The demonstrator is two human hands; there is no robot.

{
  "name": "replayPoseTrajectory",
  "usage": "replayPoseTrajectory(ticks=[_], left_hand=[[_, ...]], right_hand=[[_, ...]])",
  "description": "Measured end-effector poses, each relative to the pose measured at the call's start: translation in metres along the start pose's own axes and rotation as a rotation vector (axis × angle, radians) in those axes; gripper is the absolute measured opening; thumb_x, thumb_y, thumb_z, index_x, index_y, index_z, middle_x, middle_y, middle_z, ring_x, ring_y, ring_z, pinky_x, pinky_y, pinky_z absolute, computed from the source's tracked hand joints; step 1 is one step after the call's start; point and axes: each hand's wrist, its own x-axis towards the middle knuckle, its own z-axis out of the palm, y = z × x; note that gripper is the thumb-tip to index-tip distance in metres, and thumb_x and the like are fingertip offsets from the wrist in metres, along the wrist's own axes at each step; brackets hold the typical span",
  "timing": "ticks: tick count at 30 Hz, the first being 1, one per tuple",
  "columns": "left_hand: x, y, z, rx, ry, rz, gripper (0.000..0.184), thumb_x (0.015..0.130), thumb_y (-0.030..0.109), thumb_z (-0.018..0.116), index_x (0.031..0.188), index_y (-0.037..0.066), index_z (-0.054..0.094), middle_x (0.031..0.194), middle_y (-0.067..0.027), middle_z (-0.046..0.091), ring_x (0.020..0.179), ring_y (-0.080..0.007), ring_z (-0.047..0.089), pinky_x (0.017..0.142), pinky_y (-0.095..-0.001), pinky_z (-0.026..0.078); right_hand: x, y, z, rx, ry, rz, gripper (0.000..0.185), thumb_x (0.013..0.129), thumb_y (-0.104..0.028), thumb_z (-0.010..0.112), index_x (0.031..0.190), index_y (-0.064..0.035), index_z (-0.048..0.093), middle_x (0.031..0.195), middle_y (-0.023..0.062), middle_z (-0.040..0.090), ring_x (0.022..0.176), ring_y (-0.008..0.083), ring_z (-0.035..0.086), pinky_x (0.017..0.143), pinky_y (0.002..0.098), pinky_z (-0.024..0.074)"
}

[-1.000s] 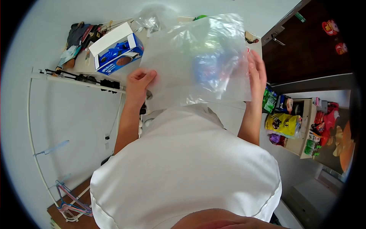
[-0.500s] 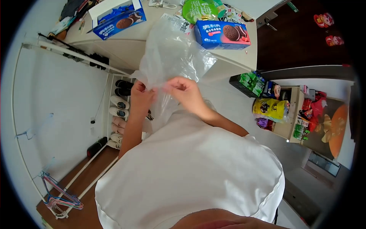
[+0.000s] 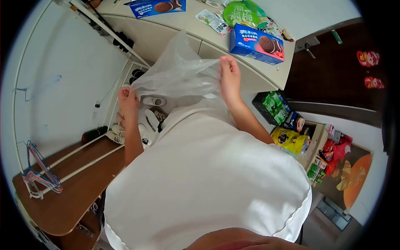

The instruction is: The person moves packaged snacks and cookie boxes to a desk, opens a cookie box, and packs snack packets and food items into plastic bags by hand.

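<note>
1 clear plastic bag point(image 3: 173, 77), stretched wide between the left hand point(image 3: 128, 100) and the right hand point(image 3: 230, 79), upper centre of the frame.
Centre left, the left hand pinches 1 edge of the film; at upper centre, the right hand pinches the opposite edge. 0.5 s ago the hands were close together on gathered plastic; now they stand well apart, which I read as the bag being spread rather than bunched. Labels, left to right: along the top edge, a blue box point(image 3: 156, 7) marked 奥利奥, cut off by the frame; a white packet point(image 3: 212, 21), its print too small to read; a green pack point(image 3: 241, 13) reading 溜溜梅; upper right, a 2nd blue box point(image 3: 257, 43), also 奥利奥, with a cookie picture; lower, at right, a yellow bag point(image 3: 290, 140) showing 王.
</note>
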Motion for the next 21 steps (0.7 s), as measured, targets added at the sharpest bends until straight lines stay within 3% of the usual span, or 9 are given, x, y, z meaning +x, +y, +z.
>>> replayPoseTrajectory(ticks=[4,6,10,12,13,14,16,18,21], left_hand=[[-0.06,0.071,0.061,0.657,0.253,0.587,0.042,0.079,0.003,0.078,0.117,0.006,0.062,0.113,-0.008,0.061,0.102,-0.0227,0.061,0.093,-0.0383,0.05],[-0.081,0.102,0.093,0.762,0.166,0.788,0.056,0.072,0.0,0.079,0.126,0.008,0.064,0.124,-0.0078,0.061,0.109,-0.0273,0.061,0.1,-0.0414,0.049],[-0.071,0.095,0.117,0.639,-0.191,1.006,0.068,0.066,-0.005,0.075,0.131,0.012,0.064,0.127,-0.0067,0.062,0.108,-0.0302,0.061,0.097,-0.0427,0.052],[-0.066,0.095,0.123,0.575,-0.146,1.008,0.068,0.067,-0.005,0.073,0.132,0.012,0.064,0.126,-0.0077,0.063,0.102,-0.0278,0.063,0.093,-0.0399,0.053],[-0.067,0.096,0.125,0.51,-0.107,1.007,0.068,0.068,-0.006,0.07,0.133,0.012,0.063,0.126,-0.0088,0.064,0.095,-0.0254,0.064,0.089,-0.0371,0.054],[-0.069,0.098,0.126,0.512,-0.108,1.006,0.068,0.068,-0.006,0.07,0.133,0.012,0.063,0.126,-0.0088,0.064,0.095,-0.0254,0.064,0.089,-0.0371,0.054],[-0.079,0.118,0.127,0.33,-0.153,0.642,0.059,0.078,-0.006,0.066,0.134,0.009,0.062,0.125,-0.0076,0.065,0.083,-0.0177,0.064,0.078,-0.0316,0.054],[-0.084,0.122,0.131,0.212,-0.214,0.541,0.052,0.084,-0.005,0.061,0.134,0.008,0.062,0.125,-0.0071,0.065,0.081,-0.0156,0.063,0.076,-0.0302,0.054],[-0.098,0.134,0.138,0.082,-0.281,0.398,0.043,0.093,-0.002,0.053,0.134,0.006,0.062,0.125,-0.0066,0.065,0.079,-0.0133,0.063,0.072,-0.0279,0.053]], right_hand=[[0.009,0.002,0.001,-0.293,-0.178,-0.335,0.016,0.108,-0.027,0.062,0.11,-0.0121,0.066,0.066,-0.0116,0.04,0.055,-0.0006,0.032,0.048,0.0225,0.0211],[0.009,-0.007,-0.002,-0.173,-0.379,0.16,0.014,0.107,-0.027,0.064,0.114,-0.0157,0.066,0.072,-0.0112,0.048,0.057,-0.0005,0.035,0.049,0.0208,0.0228],[0.014,-0.004,-0.003,-0.125,-0.289,0.197,0.016,0.106,-0.024,0.065,0.112,-0.0098,0.066,0.064,-0.0123,0.042,0.052,-0.0018,0.028,0.046,0.0234,0.0187],[0.021,0.002,-0.012,-0.195,-0.3,-0.057,0.017,0.1,-0.02,0.071,0.114,-0.0109,0.066,0.076,-0.0046,0.057,0.062,0.0052,0.049,0.052,0.0229,0.0353],[0.02,-0.004,-0.012,-0.194,-0.299,-0.054,0.017,0.1,-0.02,0.071,0.114,-0.0109,0.066,0.076,-0.0046,0.057,0.062,0.0052,0.049,0.052,0.0229,0.0353],[0.019,-0.01,-0.013,-0.547,-0.13,-0.538,0.018,0.097,-0.018,0.073,0.113,-0.0117,0.068,0.089,-0.0001,0.062,0.079,0.0126,0.056,0.064,0.0257,0.0429],[0.008,-0.024,-0.014,-0.886,0.06,-1.018,0.019,0.093,-0.016,0.075,0.111,-0.0124,0.069,0.102,0.0045,0.067,0.096,0.02,0.064,0.075,0.0286,0.0505],[-0.003,-0.028,-0.021,-0.971,-0.29,-1.263,0.027,0.081,-0.01,0.079,0.107,-0.015,0.071,0.127,0.0068,0.064,0.125,0.0308,0.055,0.097,0.0359,0.0494],[-0.007,-0.02,0.004,-0.91,-0.603,-1.196,0.032,0.071,-0.006,0.084,0.1,-0.016,0.072,0.122,0.0073,0.066,0.12,0.0315,0.057,0.096,0.0378,0.0484]])
